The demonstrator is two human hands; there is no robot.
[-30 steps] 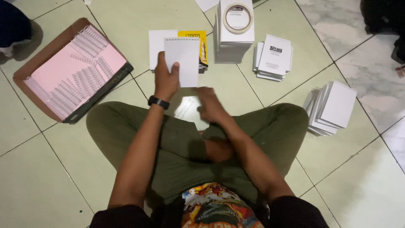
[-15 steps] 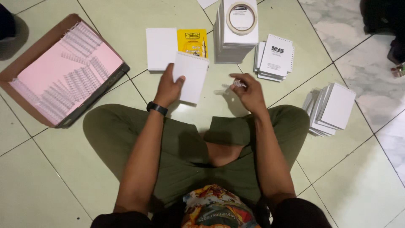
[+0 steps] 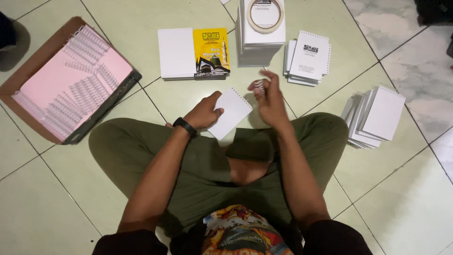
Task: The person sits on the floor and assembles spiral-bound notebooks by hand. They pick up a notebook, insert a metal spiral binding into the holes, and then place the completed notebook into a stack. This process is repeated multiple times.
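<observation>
A person sits cross-legged on a glossy pale-green tiled floor [image 3: 141,19], w/ stacks of punched white booklets all around. Left hand [image 3: 204,113], black watch at the wrist, grips a small white booklet [image 3: 230,112] by its left edge, thumb on top, fingers curled under; the booklet, its punched edge at upper right, hangs tilted just above the floor in front of the knees. Right hand [image 3: 270,101] is half-closed, fingertips pinching a short white wire binding coil [image 3: 259,85] just right of the booklet, not touching it. At left, a flat brown cardboard box [image 3: 28,71] holds rows of white wire coils on pink paper. Ahead: a yellow-covered booklet [image 3: 211,51] beside a plain white stack, a tall white stack topped by a tape ring [image 3: 265,14], and 2 more fanned stacks at right.
</observation>
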